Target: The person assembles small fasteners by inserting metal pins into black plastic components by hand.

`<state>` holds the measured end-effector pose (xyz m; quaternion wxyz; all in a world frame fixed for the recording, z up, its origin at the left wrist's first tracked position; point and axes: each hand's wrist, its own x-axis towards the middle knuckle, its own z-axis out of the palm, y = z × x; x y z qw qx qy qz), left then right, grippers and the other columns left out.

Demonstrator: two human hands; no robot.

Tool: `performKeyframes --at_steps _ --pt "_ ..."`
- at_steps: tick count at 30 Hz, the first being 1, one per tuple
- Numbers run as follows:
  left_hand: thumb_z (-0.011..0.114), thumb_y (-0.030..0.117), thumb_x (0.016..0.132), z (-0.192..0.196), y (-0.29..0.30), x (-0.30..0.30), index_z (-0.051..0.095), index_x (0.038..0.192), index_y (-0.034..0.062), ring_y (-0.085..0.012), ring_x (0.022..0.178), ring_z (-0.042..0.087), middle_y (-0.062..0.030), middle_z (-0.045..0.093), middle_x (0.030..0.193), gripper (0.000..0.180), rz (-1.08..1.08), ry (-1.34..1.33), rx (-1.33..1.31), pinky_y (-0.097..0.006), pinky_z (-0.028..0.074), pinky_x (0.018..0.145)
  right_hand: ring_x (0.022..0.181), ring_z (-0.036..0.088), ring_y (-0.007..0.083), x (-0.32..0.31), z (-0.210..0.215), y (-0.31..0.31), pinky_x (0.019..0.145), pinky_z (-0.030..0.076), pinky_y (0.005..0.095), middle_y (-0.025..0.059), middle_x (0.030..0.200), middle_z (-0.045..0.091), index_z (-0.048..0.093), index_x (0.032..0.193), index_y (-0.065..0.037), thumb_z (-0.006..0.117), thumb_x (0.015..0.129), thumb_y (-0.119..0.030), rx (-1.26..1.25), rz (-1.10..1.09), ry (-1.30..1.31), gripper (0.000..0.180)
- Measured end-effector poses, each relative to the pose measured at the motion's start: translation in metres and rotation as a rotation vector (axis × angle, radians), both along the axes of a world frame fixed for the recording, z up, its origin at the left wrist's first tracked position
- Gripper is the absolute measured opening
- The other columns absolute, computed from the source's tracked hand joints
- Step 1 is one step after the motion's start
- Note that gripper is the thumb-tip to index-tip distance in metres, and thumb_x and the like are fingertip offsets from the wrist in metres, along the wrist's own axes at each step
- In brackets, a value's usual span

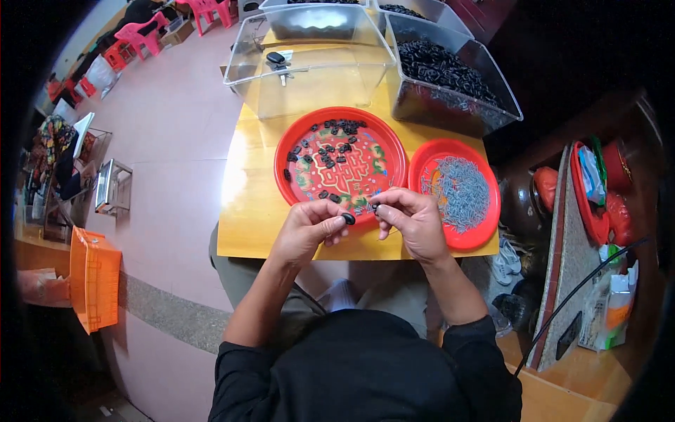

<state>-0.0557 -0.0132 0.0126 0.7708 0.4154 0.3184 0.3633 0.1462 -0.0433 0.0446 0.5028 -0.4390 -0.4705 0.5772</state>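
Note:
My left hand [306, 231] pinches a glossy black oval piece [348, 219] between thumb and fingers, above the table's near edge. Close beside it, my right hand [416, 224] has its fingertips closed on a small black part [376, 208], mostly covered by the fingers. Both hands are at the front rim of a large red patterned tray [282, 160], where small black parts [343, 126] lie scattered, most of them toward the back. To the right, a smaller red tray [495, 211] holds a heap of thin silvery metal pins or screws [460, 193].
A clear plastic bin [316, 98] stands behind the large tray, with a key and black fob [277, 59] showing through it. Another bin [457, 116] is full of black pieces. An orange crate [95, 281] sits on the left; a stone-edged shelf [562, 267] is on the right.

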Motion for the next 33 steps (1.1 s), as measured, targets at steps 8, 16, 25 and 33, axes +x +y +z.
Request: performKeyframes --at_steps 8,16,25,33 --pt "0.063 0.01 0.082 -0.002 -0.007 0.003 0.063 0.088 0.0026 -0.0052 0.059 0.054 -0.0001 0.061 0.071 0.01 0.051 0.023 0.101 -0.017 0.042 0.053 0.063 0.057 0.0096 -0.006 0.0 -0.002 0.053 0.05 0.0216 0.0059 0.075 0.059 0.058 0.091 0.003 0.054 0.084 0.001 -0.015 0.038 0.002 0.009" --pt "0.064 0.009 0.08 -0.012 -0.01 0.006 0.063 0.086 0.0038 -0.0056 0.058 0.054 -0.0011 0.061 0.07 0.008 0.112 -0.129 -0.086 -0.018 0.042 0.052 0.065 0.058 0.0099 -0.014 -0.007 -0.006 0.054 0.051 0.0219 0.0066 0.076 0.06 0.057 0.09 0.002 0.055 0.083 0.0 -0.023 0.012 0.009 0.007" --pt "0.065 0.01 0.079 -0.019 -0.018 0.014 0.063 0.085 0.0043 -0.0055 0.057 0.052 -0.002 0.061 0.07 0.008 0.149 -0.187 -0.09 -0.018 0.041 0.052 0.067 0.06 0.0112 -0.026 -0.012 -0.007 0.056 0.052 0.0229 0.0082 0.079 0.061 0.056 0.091 0.002 0.055 0.084 -0.001 0.04 -0.047 0.081 0.008" --pt "0.062 0.012 0.082 -0.023 -0.019 0.013 0.062 0.085 0.0046 -0.0068 0.058 0.053 -0.0033 0.061 0.071 0.008 0.122 -0.288 -0.276 -0.018 0.041 0.052 0.053 0.051 0.0053 -0.025 -0.016 -0.012 0.047 0.044 0.0192 0.0022 0.066 0.057 0.057 0.081 -0.001 0.059 0.084 -0.007 -0.026 -0.12 0.01 0.007"
